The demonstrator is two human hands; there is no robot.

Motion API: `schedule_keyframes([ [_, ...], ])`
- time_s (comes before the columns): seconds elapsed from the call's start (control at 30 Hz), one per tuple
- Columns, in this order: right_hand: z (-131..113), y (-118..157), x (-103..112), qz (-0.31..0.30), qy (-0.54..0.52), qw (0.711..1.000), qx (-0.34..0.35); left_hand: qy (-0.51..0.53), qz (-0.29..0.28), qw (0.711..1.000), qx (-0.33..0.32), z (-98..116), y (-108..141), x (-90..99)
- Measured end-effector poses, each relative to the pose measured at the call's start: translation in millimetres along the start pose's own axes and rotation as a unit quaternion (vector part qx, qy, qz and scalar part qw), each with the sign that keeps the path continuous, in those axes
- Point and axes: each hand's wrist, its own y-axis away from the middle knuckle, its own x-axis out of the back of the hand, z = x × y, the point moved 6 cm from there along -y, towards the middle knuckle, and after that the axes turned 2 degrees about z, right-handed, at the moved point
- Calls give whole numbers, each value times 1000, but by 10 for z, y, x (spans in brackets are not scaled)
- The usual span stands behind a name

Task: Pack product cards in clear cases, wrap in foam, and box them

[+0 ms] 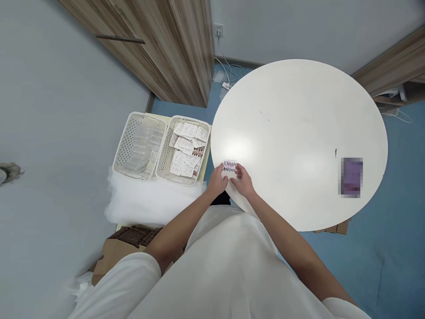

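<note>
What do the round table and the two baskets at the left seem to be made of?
The table: smooth white board, perhaps laminate; a soft glare shows on its top. The baskets: probably moulded plastic, off-white, slightly glossy; their walls have regular rows of small holes.

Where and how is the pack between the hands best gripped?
Probably by its left and right edges, one hand from each side: the pack looks thin, two rows of ovals cover its face, and the left hand and right hand flank it.
</note>
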Motion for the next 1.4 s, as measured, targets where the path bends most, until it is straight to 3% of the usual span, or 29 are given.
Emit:
schedule_keyframes([
  [0.27, -107, -134, -58, -3, -12, 1000, -5, -17, 0, 1000, -10, 24, -195, 104],
  [0.77, -129, -43, -8, 19, -15, 1000, 8, -5, -6, 1000, -24, 81, -136, 147],
  [0.93, -96, 180, 88, 30, -13, 999, 13, 16, 16, 999, -23, 39, -32, 174],
  [1.13, 100, 631, 311, 27, -37, 999, -20, 35, 29, 999, -12, -12, 132, 82],
  [1.4, 241, 1064, 706, -27, -24, 999, -11, 39, 74, 996, -19, 181, 561, -73],
])
